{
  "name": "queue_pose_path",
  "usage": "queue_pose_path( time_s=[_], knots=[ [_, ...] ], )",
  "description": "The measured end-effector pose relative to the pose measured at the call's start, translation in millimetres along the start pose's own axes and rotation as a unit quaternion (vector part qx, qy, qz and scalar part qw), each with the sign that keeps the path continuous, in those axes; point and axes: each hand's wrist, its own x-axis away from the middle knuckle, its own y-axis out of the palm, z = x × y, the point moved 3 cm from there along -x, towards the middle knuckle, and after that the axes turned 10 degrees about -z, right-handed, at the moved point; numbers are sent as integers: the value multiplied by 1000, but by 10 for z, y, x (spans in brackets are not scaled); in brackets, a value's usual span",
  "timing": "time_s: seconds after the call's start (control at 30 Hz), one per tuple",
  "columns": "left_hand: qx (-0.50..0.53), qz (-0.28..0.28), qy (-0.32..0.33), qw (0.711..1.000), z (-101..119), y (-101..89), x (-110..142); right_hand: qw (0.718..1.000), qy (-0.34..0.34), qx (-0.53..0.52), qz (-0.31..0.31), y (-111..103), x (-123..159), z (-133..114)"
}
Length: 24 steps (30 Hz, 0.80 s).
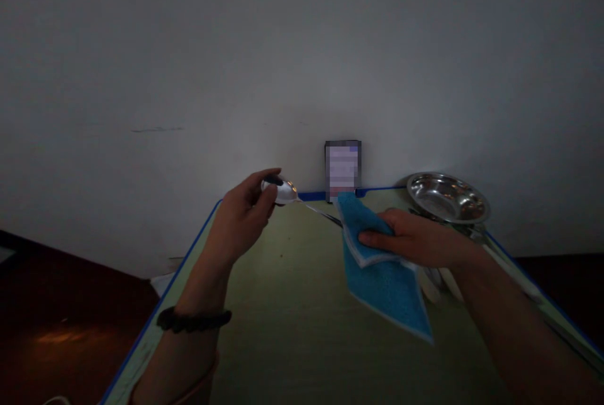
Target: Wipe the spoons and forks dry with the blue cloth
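Observation:
A shiny metal spoon (pixel 287 192) is held level above the table, its bowl pinched between the thumb and fingers of my left hand (pixel 243 213). Its thin handle runs right and disappears into a blue cloth (pixel 384 292) with a pale edge. My right hand (pixel 413 236) is closed on the cloth, thumb on top, with the handle's end hidden in the folds. The lower part of the cloth hangs down over the table.
The pale green table (pixel 283 329) has a blue edge and stands against a grey wall (pixel 236 65). A phone (pixel 343 169) leans upright there. At the back right is a steel bowl (pixel 448 199); several utensils, partly hidden, lie below it by my right forearm.

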Motion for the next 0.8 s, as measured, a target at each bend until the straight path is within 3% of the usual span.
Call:
queue_pose_path(
  time_s=[0.1,0.23,0.33,0.43,0.6,0.8],
  knots=[
    [-16,-88,-11,996,56,90,26,1000,3,7,13,0,6,26],
    [-4,-185,20,983,204,268,71,998,-43,-14,38,80,-89,-48],
    [7,-211,47,976,275,348,88,995,-62,-18,72,132,-163,-102],
    [-3,-143,40,989,273,287,76,994,-60,-33,85,157,-198,-121],
    [-64,5,-8,998,132,5,52,998,-44,-22,45,126,-163,-89],
    [-88,107,-31,990,-35,-195,61,1000,-7,-1,2,16,-19,100]
  ],
)
